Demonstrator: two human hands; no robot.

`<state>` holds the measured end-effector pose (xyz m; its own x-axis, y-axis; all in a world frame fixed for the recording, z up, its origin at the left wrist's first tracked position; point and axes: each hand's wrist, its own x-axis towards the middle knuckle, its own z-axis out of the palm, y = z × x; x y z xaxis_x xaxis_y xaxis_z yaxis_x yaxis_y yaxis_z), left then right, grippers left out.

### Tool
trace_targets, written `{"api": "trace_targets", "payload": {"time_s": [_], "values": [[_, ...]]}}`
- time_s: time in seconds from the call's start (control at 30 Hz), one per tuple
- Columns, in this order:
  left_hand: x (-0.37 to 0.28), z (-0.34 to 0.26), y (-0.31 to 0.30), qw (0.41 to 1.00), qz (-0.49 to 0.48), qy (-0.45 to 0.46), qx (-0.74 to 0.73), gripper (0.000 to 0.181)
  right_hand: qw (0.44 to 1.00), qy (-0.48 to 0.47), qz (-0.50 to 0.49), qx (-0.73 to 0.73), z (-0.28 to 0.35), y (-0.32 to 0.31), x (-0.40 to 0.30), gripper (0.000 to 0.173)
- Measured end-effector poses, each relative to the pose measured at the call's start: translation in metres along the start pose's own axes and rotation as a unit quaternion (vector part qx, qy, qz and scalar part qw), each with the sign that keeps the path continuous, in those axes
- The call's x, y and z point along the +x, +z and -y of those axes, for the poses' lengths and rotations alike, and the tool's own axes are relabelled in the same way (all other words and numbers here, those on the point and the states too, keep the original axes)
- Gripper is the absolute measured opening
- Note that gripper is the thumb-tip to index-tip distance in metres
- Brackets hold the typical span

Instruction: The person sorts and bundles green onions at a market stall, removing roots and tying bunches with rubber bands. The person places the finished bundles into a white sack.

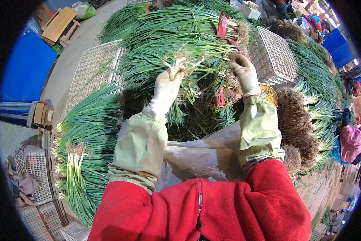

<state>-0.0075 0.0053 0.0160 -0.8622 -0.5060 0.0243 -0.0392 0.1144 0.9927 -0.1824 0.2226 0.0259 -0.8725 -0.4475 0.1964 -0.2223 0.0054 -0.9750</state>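
Observation:
White-gloved, my left hand (167,86) is closed around a small bunch of green onions (178,67), their white root ends sticking up above the fist. To the right, my right hand (243,72), in a stained white glove, has its fingers pinched at the stem of a green onion (226,57) at the edge of the heap. The large heap of green onions (168,39) lies beyond both hands, leaves to the left and roots to the right. Red ties (221,27) show among its stems.
Trimmed green onions (93,120) are stacked at left, with a loose bunch (75,165) on top. White plastic crates (93,66) (278,54) flank the heap. Rooty bundles (297,129) and a bowl of yellow bits (270,95) are at right. Pale sheeting (198,159) covers my lap. Other people (351,143) work at right.

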Motion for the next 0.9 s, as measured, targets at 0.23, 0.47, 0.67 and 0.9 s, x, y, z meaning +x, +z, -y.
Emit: {"api": "trace_targets", "payload": {"time_s": [0.23, 0.47, 0.67, 0.9], "values": [[-0.008, -0.001, 0.002, 0.992, 0.089, -0.052, -0.078, 0.018, 0.960, 0.114, 0.222, 0.129, 0.019, 0.064, -0.034, 0.033], [0.002, 0.000, -0.024, 0.975, 0.138, -0.107, -0.139, 0.022, 0.973, 0.113, 0.145, 0.142, -0.001, 0.009, -0.005, 0.033], [-0.001, -0.014, -0.029, 0.995, 0.067, 0.071, -0.019, 0.026, 0.908, 0.119, 0.185, 0.357, 0.004, 0.001, -0.014, 0.019], [-0.014, -0.017, 0.003, 0.987, 0.143, -0.060, -0.028, 0.024, 0.905, 0.118, 0.023, 0.408, 0.036, 0.044, -0.031, 0.030]]}}
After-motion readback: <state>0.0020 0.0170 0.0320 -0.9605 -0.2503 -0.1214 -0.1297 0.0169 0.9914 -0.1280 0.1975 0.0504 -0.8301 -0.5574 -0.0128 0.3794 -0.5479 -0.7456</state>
